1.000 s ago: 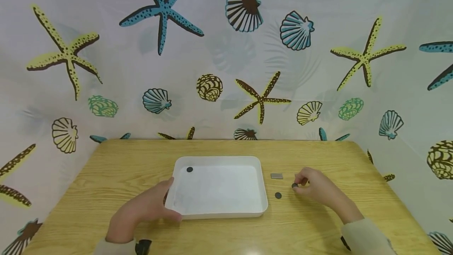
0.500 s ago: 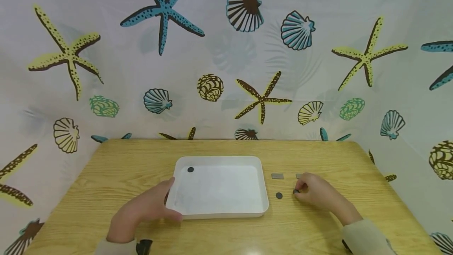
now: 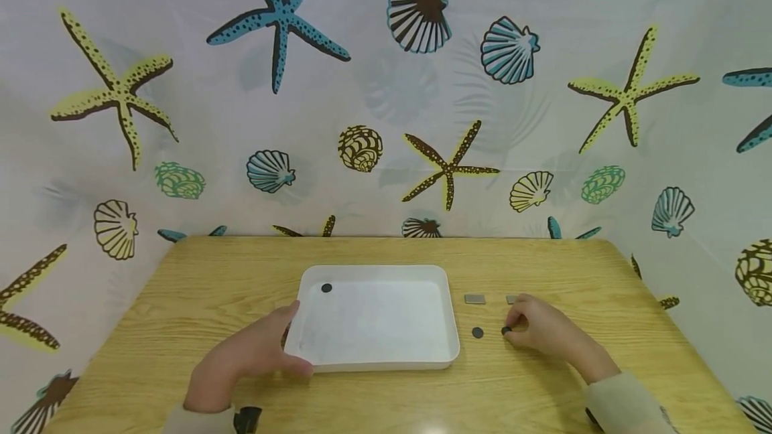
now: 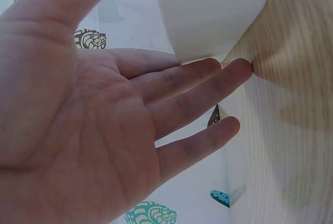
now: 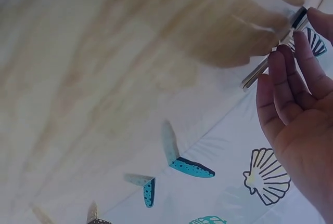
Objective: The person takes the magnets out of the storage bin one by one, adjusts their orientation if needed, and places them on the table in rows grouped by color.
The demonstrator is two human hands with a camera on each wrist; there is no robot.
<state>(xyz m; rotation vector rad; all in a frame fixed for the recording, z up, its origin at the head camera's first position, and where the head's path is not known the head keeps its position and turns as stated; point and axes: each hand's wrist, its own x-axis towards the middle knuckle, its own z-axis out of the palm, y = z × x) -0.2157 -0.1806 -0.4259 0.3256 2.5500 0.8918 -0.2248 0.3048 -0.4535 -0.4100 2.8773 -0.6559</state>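
A white rectangular tray (image 3: 374,317) sits on the table with a small dark disc (image 3: 326,288) inside, near its back left corner. My left hand (image 3: 259,353) rests against the tray's front left corner, thumb along the front wall. In the left wrist view its fingers (image 4: 192,102) are mostly straight. My right hand (image 3: 539,327) pinches another dark disc (image 3: 506,331) between thumb and fingertips, at the tabletop right of the tray. A third dark disc (image 3: 478,332) lies between the tray and that hand. The right wrist view shows the pinched disc (image 5: 299,17) edge-on.
A flat grey rectangular piece (image 3: 474,299) lies right of the tray. A similar grey piece (image 3: 512,299) is partly covered by my right hand. A cloth printed with starfish and shells (image 3: 446,106) hangs behind the wooden table (image 3: 229,273).
My right hand has lowered the pinched disc toward the front of the table, level with the loose disc, uncovering part of the second grey piece. The left hand and tray keep their place.
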